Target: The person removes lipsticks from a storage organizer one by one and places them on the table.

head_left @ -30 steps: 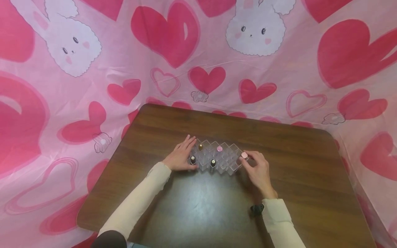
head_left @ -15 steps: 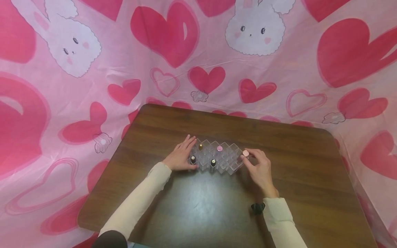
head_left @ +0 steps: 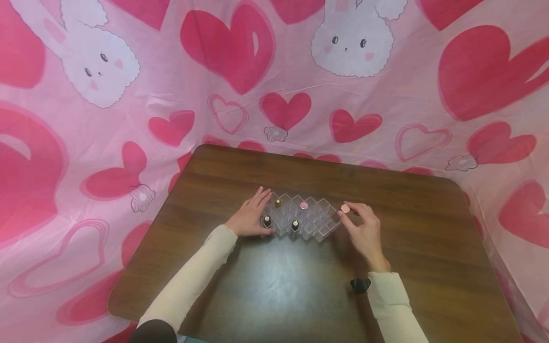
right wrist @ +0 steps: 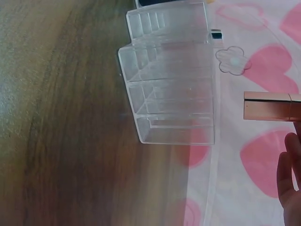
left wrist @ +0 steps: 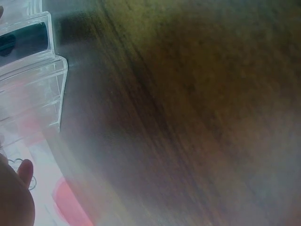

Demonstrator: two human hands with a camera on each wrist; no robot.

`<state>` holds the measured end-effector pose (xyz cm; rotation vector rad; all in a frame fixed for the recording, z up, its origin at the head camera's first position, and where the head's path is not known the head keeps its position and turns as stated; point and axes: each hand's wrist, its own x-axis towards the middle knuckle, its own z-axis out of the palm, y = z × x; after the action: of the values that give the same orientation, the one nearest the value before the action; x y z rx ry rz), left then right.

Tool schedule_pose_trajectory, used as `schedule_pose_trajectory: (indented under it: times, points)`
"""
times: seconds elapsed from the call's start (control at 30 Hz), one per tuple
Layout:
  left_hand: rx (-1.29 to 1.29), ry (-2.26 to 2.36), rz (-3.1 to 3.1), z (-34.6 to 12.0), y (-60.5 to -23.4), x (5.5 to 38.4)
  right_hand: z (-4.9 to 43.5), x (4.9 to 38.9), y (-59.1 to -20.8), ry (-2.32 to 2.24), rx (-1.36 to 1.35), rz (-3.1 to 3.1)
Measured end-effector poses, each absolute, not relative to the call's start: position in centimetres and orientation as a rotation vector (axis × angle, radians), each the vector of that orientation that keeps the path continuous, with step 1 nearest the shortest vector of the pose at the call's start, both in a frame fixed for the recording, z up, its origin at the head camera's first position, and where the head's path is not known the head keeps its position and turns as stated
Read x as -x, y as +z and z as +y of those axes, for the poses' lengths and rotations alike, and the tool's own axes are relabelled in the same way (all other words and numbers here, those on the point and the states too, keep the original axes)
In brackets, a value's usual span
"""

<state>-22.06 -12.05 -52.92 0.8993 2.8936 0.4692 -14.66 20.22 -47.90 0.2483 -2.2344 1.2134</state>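
Note:
A clear organizer (head_left: 315, 221) with diamond-shaped compartments stands on the table. My left hand (head_left: 249, 216) rests at its left end, fingers extended along the far side and thumb on the near side. Just off the organizer's right end, my right hand (head_left: 364, 233) pinches a rose-gold lipstick (head_left: 345, 208) between thumb and fingers. In the right wrist view the lipstick (right wrist: 268, 107) is a squared tube held apart from the organizer. Several others stand in the compartments: a gold-topped one (head_left: 277, 203), a pink-topped one (head_left: 304, 205) and two black ones, left (head_left: 268, 221) and middle (head_left: 295, 225).
The brown wooden table (head_left: 266, 286) has rounded corners and reaches well past the organizer on every side. Behind it hangs a pink cloth (head_left: 291, 71) printed with hearts and rabbits. A dark wrist device (head_left: 360, 286) sits at my right cuff.
My right hand has moved right and slightly away from me with the rose-gold lipstick, off the organizer's right corner. The left hand and the organizer have stayed put.

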Motion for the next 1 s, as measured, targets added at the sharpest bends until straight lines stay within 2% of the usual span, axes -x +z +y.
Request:
schedule_pose_trajectory:
  times: [1.0]
  points:
    - [-0.881,0.499,2.894,-12.1,-53.1,22.1,22.0,14.9,-47.1,1.156,-0.1,-2.184]
